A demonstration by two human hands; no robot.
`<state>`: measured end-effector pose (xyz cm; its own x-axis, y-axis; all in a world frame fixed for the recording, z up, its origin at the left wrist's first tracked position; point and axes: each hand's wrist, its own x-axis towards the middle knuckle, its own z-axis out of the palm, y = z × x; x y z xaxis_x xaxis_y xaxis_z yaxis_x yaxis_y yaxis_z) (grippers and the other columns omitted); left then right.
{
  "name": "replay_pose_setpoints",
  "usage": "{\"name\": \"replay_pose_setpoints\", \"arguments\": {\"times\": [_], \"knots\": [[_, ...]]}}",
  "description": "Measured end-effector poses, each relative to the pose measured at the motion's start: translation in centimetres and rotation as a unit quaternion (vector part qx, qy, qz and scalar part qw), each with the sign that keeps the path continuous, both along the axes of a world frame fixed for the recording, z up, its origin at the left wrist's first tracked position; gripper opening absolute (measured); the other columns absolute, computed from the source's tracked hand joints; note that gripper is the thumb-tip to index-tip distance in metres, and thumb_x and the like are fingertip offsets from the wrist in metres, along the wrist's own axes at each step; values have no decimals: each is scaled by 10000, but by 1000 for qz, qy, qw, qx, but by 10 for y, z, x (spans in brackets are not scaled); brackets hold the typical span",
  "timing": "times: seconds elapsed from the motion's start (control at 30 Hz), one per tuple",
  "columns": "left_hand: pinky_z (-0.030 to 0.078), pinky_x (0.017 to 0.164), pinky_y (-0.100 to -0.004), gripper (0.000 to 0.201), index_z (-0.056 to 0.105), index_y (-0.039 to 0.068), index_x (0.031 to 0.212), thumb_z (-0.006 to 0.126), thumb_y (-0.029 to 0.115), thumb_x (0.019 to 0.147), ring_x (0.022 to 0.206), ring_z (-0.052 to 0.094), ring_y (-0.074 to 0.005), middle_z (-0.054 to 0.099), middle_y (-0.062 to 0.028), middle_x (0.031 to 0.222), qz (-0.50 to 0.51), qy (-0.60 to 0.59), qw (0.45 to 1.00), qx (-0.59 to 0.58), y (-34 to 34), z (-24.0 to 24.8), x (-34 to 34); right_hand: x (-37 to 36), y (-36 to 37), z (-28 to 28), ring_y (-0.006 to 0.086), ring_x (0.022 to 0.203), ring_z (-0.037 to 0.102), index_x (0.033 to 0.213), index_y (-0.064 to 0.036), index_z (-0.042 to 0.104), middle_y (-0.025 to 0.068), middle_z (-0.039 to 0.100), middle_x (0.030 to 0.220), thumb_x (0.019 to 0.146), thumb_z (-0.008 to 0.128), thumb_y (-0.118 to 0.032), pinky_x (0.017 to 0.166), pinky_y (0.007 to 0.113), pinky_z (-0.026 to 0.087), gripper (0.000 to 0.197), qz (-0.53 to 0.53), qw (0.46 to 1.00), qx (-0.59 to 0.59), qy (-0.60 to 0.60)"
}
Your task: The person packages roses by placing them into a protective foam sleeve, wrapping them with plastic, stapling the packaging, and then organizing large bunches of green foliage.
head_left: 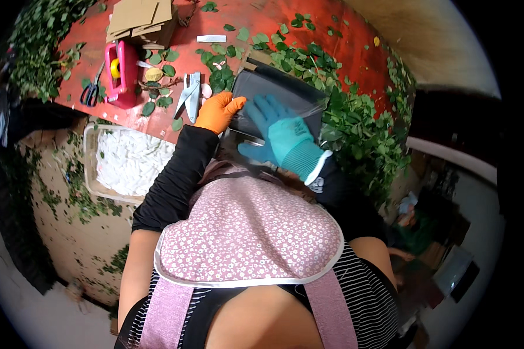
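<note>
Left hand [216, 111], orange-gloved: fingers are curled over the left edge of a dark flat pack [276, 96] sheathed in a clear plastic sleeve [315, 110], which is gripped there. Right hand [279, 132], teal-gloved: laid flat with fingers spread on the top face of the same pack, nothing being clasped. The pack is found directly under both hands, at the near edge of a red table [355, 52].

Just left of the left hand: silver snips [190, 93], laid on the table. Farther left: a pink tape dispenser [121, 72] and dark-handled scissors [91, 92]. Beyond these, at the far edge: flattened cardboard [141, 20]. Around and right of the right hand: green leafy cuttings [355, 122], heaped beside the pack. Below and left of the left hand, off the table: a pale tray [89, 168] filled with white pieces
</note>
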<state>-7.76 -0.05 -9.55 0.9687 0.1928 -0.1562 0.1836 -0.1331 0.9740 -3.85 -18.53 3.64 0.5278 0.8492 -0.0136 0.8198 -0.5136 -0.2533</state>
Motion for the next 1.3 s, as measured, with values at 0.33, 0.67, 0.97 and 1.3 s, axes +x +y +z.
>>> {"name": "replay_pose_setpoints", "arguments": {"times": [0.33,0.67,0.97,1.3], "knots": [[390,572,-221,238,643,80,718,766,248,834,601,498,-70,578,36,670,-70,118,967,-217,32,16,15,-30,23,-37,378,1293,405,1394,-169,461,149,442,1385,752,724,-369,1079,522,317,722,-182,983,-33,-21],[472,632,-247,209,669,31,958,686,233,904,657,567,-116,617,-1,803,-158,172,913,-334,59,-7,19,-32,29,-38,390,1296,391,1366,-242,501,135,451,1366,726,757,-323,1073,538,323,695,-205,978,-36,-18],[474,806,-461,1264,300,6,1374,840,657,435,969,559,-380,548,-216,1084,-117,112,844,511,92,-12,-24,-29,37,-36,411,1330,340,1383,-370,464,163,394,1415,707,742,-224,1093,615,250,745,-212,973,-89,25],[516,752,-322,654,500,6,1305,602,-99,668,922,637,-247,624,-104,1128,-149,306,900,-272,151,-36,-15,-35,39,-41,418,1386,274,1320,-407,530,195,367,1446,773,611,-87,1099,646,203,639,-243,963,-106,49]]}}
